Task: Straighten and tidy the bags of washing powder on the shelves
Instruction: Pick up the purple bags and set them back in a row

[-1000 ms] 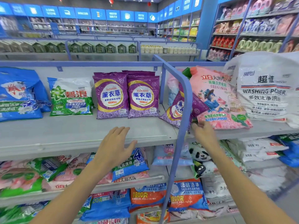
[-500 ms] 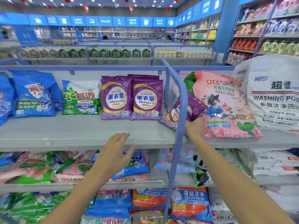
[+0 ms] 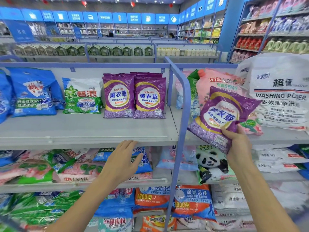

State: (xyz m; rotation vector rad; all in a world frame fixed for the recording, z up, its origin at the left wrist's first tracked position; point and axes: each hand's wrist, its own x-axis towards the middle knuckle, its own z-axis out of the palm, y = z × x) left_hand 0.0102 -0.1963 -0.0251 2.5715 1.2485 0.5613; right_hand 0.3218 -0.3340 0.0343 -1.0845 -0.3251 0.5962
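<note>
My right hand (image 3: 237, 143) grips the lower corner of a purple lavender washing powder bag (image 3: 222, 113), held tilted in the air in front of the right shelf bay. Behind it stands a pink bag (image 3: 217, 81) and a large white washing powder sack (image 3: 280, 97). Two matching purple bags (image 3: 133, 96) stand upright side by side on the top shelf (image 3: 83, 129) of the left bay, beside a green and white bag (image 3: 82, 96) and a blue bag (image 3: 33, 92). My left hand (image 3: 123, 161) hovers open, fingers spread, just below that shelf's front edge.
A blue metal upright (image 3: 182, 114) divides the two bays between my hands. Lower shelves hold jumbled bags, among them a panda-print bag (image 3: 212, 164) and orange and blue bags (image 3: 192, 201). Further store aisles run behind.
My right hand has pulled the purple bag out from behind the blue upright and lifted it off the right shelf. My left hand stays open near the shelf edge.
</note>
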